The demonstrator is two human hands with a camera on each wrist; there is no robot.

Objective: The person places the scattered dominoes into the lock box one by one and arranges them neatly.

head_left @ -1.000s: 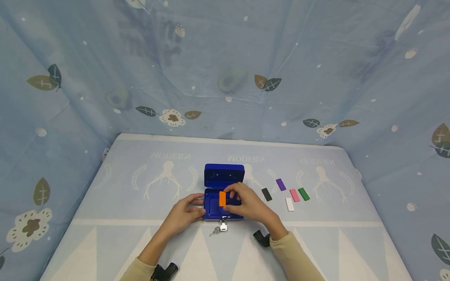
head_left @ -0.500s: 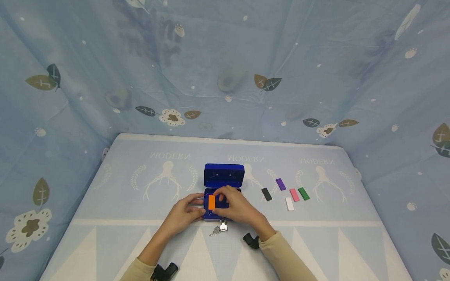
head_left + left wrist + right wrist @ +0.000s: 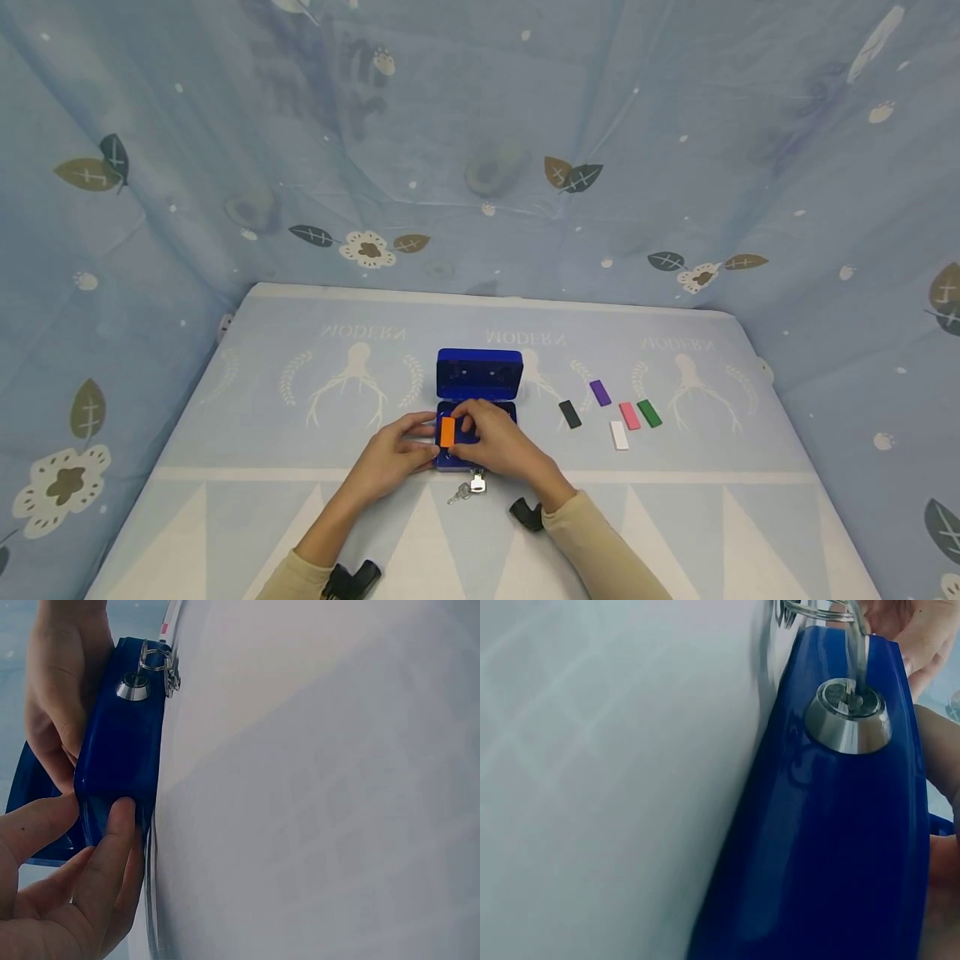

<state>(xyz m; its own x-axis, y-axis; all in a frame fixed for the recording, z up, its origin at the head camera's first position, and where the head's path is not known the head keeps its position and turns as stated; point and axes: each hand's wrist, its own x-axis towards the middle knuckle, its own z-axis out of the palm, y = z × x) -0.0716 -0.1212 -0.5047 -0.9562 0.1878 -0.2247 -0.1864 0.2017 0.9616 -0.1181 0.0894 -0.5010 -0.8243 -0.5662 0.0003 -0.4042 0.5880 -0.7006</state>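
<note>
In the head view, a small blue cash box [image 3: 480, 379] stands with its lid raised. My right hand [image 3: 495, 437] reaches into it and pinches an orange domino block [image 3: 447, 432] near the left inner wall. Fingers of my left hand [image 3: 393, 454] rest against the box's left side. In the left wrist view, the left fingertips [image 3: 120, 814] touch the box's corner. A key sits in the round lock [image 3: 851, 716] on the front face, seen in the right wrist view; the domino is hidden there.
Right of the box lie flat domino blocks: black [image 3: 570, 414], purple [image 3: 600, 392], pink [image 3: 629, 416], green [image 3: 649, 413] and white [image 3: 618, 435]. A key ring [image 3: 460, 494] hangs at the box front. Patterned curtain [image 3: 480, 150] surrounds the table.
My right hand has carried the orange domino leftward across the box interior to near its left wall. The left hand has stayed against the box.
</note>
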